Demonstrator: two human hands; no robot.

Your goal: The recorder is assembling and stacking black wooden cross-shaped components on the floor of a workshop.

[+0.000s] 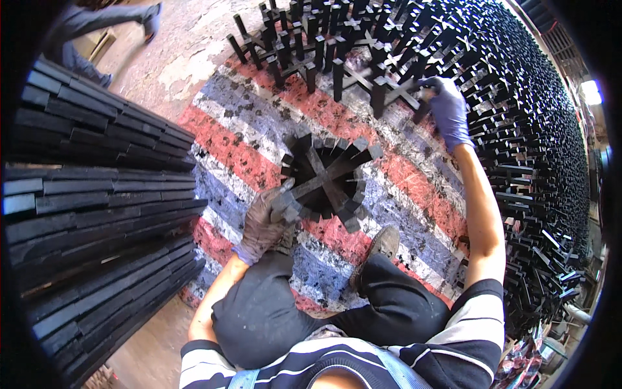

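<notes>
In front of me stands a round cluster of black cross-shaped stands [322, 175], nested so their end posts fan out in a ring. My left hand [262, 219], in a dirty brownish glove, is closed against the cluster's near left side. At the upper right, my right hand [446, 109] wears a purple glove and reaches to the edge of a crowd of similar stands. Its fingers are curled at one arm end of a black cross-shaped stand [400, 96], which is slightly blurred. The fingertips are partly hidden.
Many black stands [518, 129] crowd the far and right sides. Long stacks of black wooden bars [110, 188] rise on the left. A stained striped sheet [243, 146] covers the floor beneath my shoe [387, 243]. Another person's leg [107, 19] shows at the upper left.
</notes>
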